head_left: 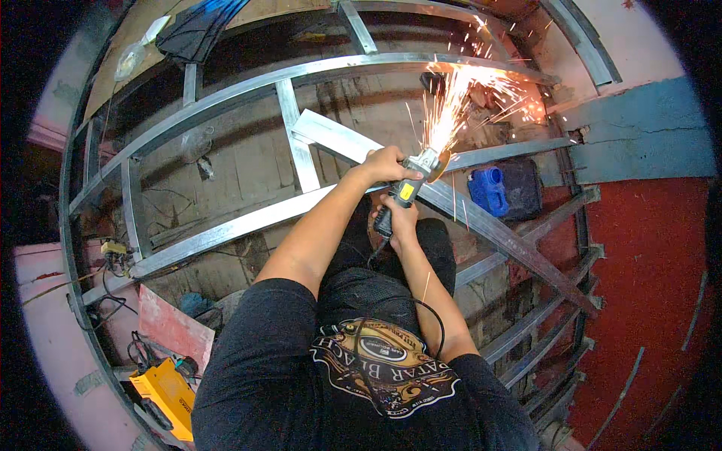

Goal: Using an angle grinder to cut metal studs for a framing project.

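Observation:
Both my hands are closed around an angle grinder [408, 192] with a grey and black body and a yellow label. My left hand [386, 164] wraps the front of the body near the metal head. Lower down, my right hand [401, 218] grips the rear handle, where a black cord trails off. The disc [441, 167] meets a diagonal square steel tube [481, 214], and a bright spray of sparks [451, 113] flies up and away to the right. This tube lies across the frame's crossbars. Sparks and glare hide the exact contact spot.
A welded steel frame [218, 225] spans the area around me over a wooden floor. A blue jug [489, 192] sits right of the grinder. At lower left are a yellow machine [164, 398], a reddish board [177, 327] and cables. Dark cloth [197, 34] hangs at upper left.

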Available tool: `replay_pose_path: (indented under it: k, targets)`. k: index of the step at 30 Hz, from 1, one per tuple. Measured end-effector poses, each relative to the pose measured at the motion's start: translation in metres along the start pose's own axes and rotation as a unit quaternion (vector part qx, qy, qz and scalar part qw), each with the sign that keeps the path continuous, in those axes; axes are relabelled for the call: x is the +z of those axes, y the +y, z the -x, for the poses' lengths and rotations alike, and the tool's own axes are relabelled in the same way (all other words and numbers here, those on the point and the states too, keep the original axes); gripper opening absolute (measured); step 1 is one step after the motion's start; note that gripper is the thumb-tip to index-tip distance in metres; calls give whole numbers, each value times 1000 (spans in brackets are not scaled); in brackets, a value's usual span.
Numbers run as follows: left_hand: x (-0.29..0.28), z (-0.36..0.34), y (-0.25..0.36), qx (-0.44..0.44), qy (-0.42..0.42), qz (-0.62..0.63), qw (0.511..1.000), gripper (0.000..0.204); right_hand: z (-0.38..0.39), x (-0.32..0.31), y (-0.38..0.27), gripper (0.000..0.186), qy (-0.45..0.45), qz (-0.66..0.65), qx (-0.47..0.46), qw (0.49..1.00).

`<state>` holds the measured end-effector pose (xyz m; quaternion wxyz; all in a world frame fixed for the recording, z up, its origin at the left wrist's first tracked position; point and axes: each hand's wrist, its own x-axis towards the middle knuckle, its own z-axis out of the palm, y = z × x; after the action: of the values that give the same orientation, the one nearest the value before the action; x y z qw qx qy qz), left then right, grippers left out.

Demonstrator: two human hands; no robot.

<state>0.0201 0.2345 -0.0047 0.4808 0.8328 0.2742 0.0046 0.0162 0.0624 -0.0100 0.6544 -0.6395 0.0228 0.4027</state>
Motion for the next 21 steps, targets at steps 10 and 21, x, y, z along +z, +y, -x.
replay_pose_path:
  k: [10, 21]
  targets:
    - [2, -3, -4, -23, -17, 13, 1000, 106, -2, -2, 3, 24, -5, -10, 11, 1000]
    - [-2, -1, -1, -12, -19, 9, 1000, 90, -3, -5, 5, 26, -4, -2, 7, 1000]
